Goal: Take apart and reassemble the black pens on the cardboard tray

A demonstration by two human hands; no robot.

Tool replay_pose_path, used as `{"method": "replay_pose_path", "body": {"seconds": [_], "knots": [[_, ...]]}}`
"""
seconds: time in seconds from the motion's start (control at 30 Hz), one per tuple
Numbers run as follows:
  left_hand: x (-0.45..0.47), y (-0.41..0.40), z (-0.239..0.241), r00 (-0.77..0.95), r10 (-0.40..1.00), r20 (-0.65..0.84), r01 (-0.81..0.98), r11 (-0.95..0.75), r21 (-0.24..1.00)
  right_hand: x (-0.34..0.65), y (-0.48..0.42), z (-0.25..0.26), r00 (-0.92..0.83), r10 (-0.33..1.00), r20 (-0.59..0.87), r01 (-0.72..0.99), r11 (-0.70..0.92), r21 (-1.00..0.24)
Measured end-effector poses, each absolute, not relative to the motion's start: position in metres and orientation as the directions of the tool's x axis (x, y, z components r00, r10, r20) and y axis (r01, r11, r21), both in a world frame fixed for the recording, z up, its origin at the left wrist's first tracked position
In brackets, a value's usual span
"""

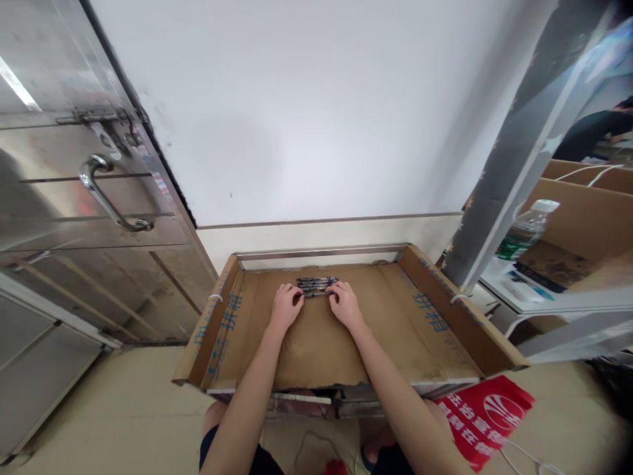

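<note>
A small bundle of dark pens or thin rods (316, 285) lies on the cardboard-lined tray (425, 330) near its far edge. My left hand (285, 306) rests at the bundle's left end with fingers curled against it. At the right end my right hand (345, 303) does the same, fingers bent around the tips. Both hands press the bundle between them, palms down on the cardboard.
Raised cardboard walls with blue print run along the tray's sides. A metal door with a handle (106, 194) stands left. A water bottle (527, 229) sits on a shelf at right; a red bag (482, 415) lies below. Another person's arm (601, 125) shows far right.
</note>
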State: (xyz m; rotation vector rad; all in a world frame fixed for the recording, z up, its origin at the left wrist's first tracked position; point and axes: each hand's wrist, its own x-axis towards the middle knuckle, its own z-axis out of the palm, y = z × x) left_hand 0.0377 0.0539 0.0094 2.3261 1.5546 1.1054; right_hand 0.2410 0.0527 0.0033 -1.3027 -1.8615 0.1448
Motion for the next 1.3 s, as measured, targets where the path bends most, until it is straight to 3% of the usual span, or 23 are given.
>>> {"method": "replay_pose_path", "body": {"seconds": [0.2,0.43,0.8,1.07,1.3], "knots": [[0.038,0.052,0.009,0.297,0.849,0.438,0.714,-0.502,0.489,0.242,0.049,0.002,-0.128,0.821,0.556,0.736,0.454,-0.502],[0.041,0.044,0.015,0.344,0.833,0.433,0.672,-0.54,0.507,0.238,0.04,0.009,-0.289,0.813,0.506,0.737,0.526,-0.425],[0.046,0.042,0.017,0.41,0.824,0.39,0.548,-0.565,0.618,0.239,0.041,0.011,-0.351,0.826,0.441,0.598,0.561,-0.573],[0.046,0.044,0.015,0.426,0.822,0.377,0.511,-0.563,0.65,0.239,0.041,0.011,-0.365,0.823,0.435,0.604,0.565,-0.562],[0.047,0.046,0.014,0.429,0.827,0.362,0.565,-0.559,0.607,0.24,0.043,0.009,-0.354,0.818,0.454,0.604,0.57,-0.557]]}}
